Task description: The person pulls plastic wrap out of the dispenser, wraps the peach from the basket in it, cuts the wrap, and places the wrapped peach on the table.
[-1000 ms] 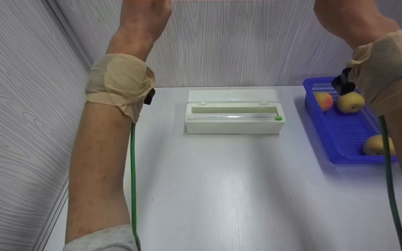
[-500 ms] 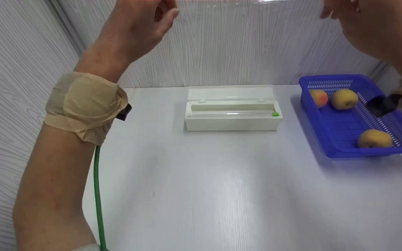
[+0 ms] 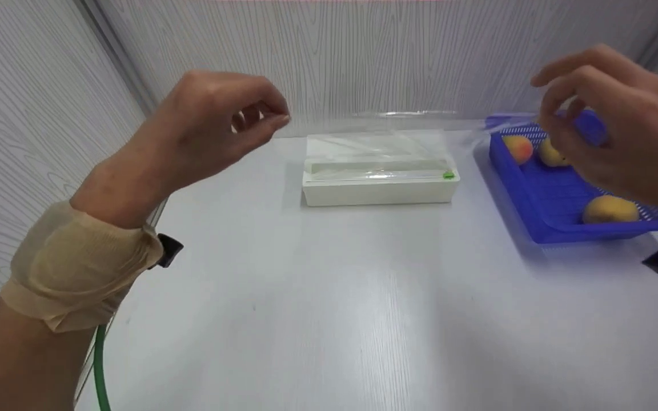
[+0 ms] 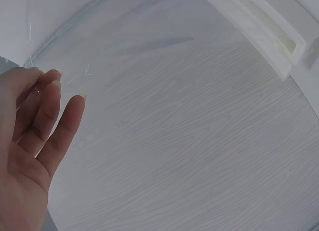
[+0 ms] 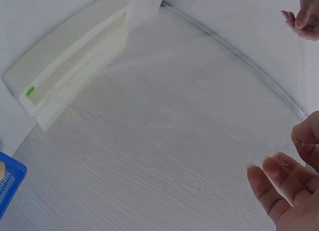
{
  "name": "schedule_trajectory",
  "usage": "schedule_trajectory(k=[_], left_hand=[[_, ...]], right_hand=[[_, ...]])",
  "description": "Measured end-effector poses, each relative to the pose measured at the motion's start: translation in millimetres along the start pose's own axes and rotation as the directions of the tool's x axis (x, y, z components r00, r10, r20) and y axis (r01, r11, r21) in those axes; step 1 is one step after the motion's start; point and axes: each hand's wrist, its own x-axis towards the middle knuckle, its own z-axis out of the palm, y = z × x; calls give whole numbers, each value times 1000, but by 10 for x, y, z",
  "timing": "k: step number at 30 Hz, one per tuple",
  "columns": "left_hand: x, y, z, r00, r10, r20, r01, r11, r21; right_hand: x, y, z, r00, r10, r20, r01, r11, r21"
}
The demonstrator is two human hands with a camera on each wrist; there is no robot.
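Note:
A sheet of clear cling film (image 3: 397, 128) stretches in the air between my two hands, above a white dispenser box (image 3: 377, 185) at the back of the table. The film runs down to the box's open slot. My left hand (image 3: 276, 118) pinches the film's left corner between thumb and forefinger. My right hand (image 3: 546, 111) pinches the right corner, in front of a blue basket (image 3: 514, 191). In the left wrist view the left hand's fingers (image 4: 47, 116) lie against the film's edge. The right wrist view shows the right hand's fingertips (image 5: 271, 178) on the film and the box (image 5: 70, 57) beyond.
The blue basket at the right holds three yellow-orange fruits: two at the back (image 3: 518, 148) (image 3: 552, 154) and one at the front (image 3: 609, 209). Grey wood-grain walls (image 3: 37, 114) close in the left and back. The white tabletop (image 3: 334, 302) runs toward me.
Both hands have come down from the top of the view and spread apart. The film now shows stretched between them over the box.

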Motion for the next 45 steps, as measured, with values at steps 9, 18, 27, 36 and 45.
schedule_trajectory(k=[9, 18, 27, 36, 45], left_hand=[[-434, 301, 132, 992, 100, 80, -94, 992, -80], [-874, 745, 411, 969, 149, 198, -117, 980, -164], [-1254, 980, 805, 945, 214, 248, -162, 963, -214], [-1429, 1071, 1252, 823, 193, 534, -53, 963, -266], [-1638, 1182, 1693, 742, 189, 643, -128, 982, -141]], right_hand=[[-558, -116, 76, 976, -71, 204, 48, 992, 116], [-903, -333, 229, 850, -153, 504, -4, 955, 297], [-1232, -511, 552, 725, -334, 603, -94, 819, 566], [-1533, -580, 1028, 553, -382, 740, -218, 792, 571], [-1821, -656, 1289, 523, -339, 782, -149, 867, 476]])
